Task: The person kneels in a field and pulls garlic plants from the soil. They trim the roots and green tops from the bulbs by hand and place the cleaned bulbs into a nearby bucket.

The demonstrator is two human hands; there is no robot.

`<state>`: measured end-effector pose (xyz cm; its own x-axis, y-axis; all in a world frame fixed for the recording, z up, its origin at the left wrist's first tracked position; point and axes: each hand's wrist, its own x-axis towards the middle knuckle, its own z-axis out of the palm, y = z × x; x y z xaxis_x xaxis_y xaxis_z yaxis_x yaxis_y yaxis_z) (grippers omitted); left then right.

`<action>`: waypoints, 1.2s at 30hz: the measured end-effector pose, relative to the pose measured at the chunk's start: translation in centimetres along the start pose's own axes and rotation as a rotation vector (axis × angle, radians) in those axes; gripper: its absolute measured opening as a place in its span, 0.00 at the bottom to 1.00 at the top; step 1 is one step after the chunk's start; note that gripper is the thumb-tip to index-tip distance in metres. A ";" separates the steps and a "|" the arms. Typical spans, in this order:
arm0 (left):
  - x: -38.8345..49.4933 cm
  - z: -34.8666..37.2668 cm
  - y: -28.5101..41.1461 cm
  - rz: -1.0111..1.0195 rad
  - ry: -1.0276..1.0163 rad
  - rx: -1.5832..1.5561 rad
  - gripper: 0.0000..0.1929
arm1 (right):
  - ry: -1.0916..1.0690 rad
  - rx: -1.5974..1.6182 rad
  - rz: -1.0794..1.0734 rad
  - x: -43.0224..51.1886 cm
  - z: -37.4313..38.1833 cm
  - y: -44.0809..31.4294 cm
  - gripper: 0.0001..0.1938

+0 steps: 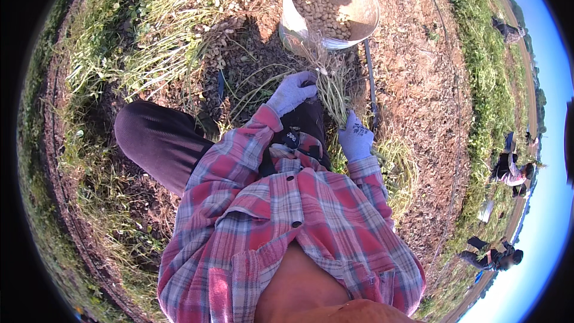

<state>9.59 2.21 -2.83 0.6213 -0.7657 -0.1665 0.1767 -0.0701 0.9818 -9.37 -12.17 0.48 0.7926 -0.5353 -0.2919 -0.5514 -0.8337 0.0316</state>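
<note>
My right hand (357,138), in a light purple-grey glove bearing writing, grips the green stems of a bundle of peanut plants (332,92). The bundle's brown roots point up at the near side of a white bucket (289,18). Harvested peanuts (323,17) lie inside the bucket. My left hand (293,92), gloved alike, is beside the bundle near the roots, with thumb and fingers curved apart; whether it touches the plants is unclear.
Pulled peanut plants (166,49) with pods lie at the upper left. More stems (399,175) are heaped beside my right forearm. A black drip hose (371,85) runs past the bucket. Several people are at the far right, one a bending person (491,255). My bent knee (148,139) is at left.
</note>
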 end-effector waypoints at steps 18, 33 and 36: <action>2.8 -9.5 -5.6 -0.119 0.562 -0.685 0.06 | 0.048 -0.270 -0.142 -2.5 -1.4 4.9 0.37; 3.2 -3.4 -3.4 -0.019 -0.558 -0.279 0.28 | 0.023 0.039 -0.521 -0.6 -2.1 7.1 0.32; 2.1 -3.4 -2.3 -0.144 -0.428 -0.309 0.24 | 0.061 0.179 -0.498 -1.0 -0.3 8.0 0.27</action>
<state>13.03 2.97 -5.77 0.2199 -0.9585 -0.1815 0.4930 -0.0514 0.8685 -14.51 -18.31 1.38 0.9805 -0.0925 -0.1735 -0.1364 -0.9555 -0.2615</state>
